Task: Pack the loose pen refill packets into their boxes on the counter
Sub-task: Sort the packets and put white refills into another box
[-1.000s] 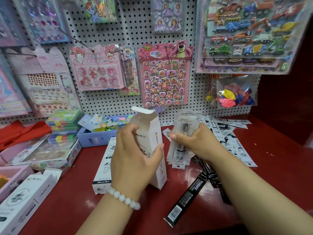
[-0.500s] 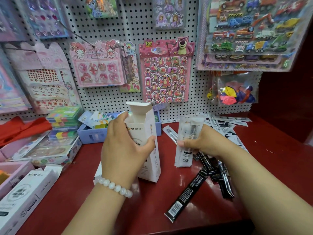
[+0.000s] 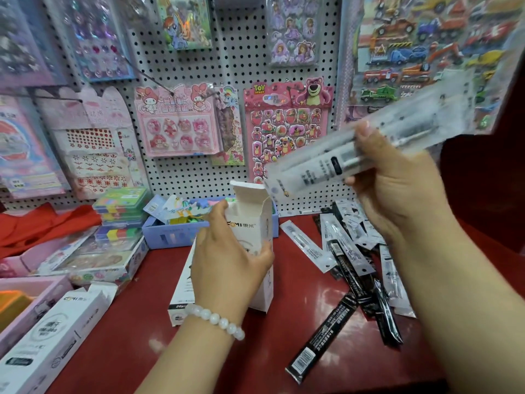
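Note:
My left hand (image 3: 227, 260) grips a tall white refill box (image 3: 252, 223) standing upright on the red counter (image 3: 199, 351), its top flap open. My right hand (image 3: 397, 186) holds a bundle of clear refill packets (image 3: 312, 172) raised in the air, tilted, its lower end just above and right of the box's opening. More loose packets, clear and black (image 3: 355, 260), lie in a heap on the counter under my right arm. One black packet (image 3: 324, 334) lies apart, nearer me. A second white box (image 3: 181, 291) lies flat behind the upright one.
Another white box (image 3: 54, 334) lies open at the front left beside a pink tray (image 3: 37, 294). A blue bin (image 3: 176, 234) of cards, stacked colourful cases (image 3: 122, 211) and a sticker box (image 3: 93, 260) sit along the pegboard wall (image 3: 199, 177), which is hung with sticker sheets.
My right hand has lifted the packet bundle off the counter, up and to the right, tilting it toward the box opening. My left hand keeps the box upright.

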